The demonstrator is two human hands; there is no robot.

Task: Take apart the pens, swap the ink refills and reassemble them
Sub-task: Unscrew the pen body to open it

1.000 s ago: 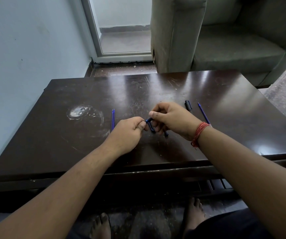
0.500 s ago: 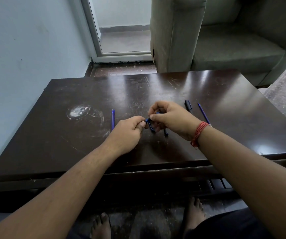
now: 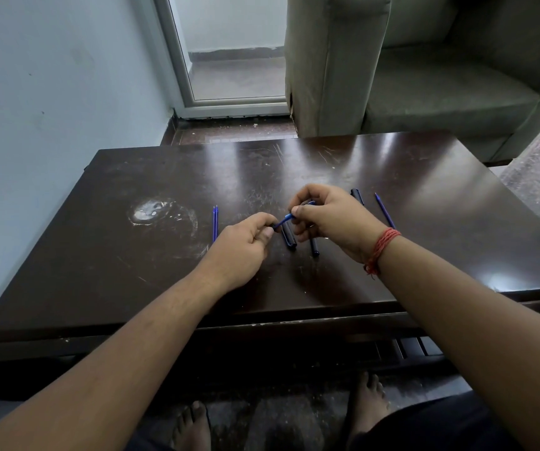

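Both hands meet over the middle of the dark wooden table (image 3: 425, 196). My right hand (image 3: 330, 216) pinches a blue pen (image 3: 286, 219) by its barrel. My left hand (image 3: 242, 245) grips the pen's dark end with thumb and fingers. Under the hands lie a black pen barrel (image 3: 290, 237) and another dark pen piece (image 3: 314, 247). Two thin blue refills (image 3: 215, 222) lie side by side to the left. A black cap (image 3: 357, 196) and a blue refill (image 3: 383, 209) lie to the right.
A pale scuffed patch (image 3: 151, 211) marks the table's left side. A grey armchair (image 3: 408, 76) stands behind the table, and a white-framed glass door (image 3: 229, 60) is at the back. A blue wall (image 3: 50, 109) runs along the left. My bare feet (image 3: 194, 428) show below the table edge.
My hands have drawn slightly apart, exposing more of the blue pen between them. The parts lying on the table have not moved.
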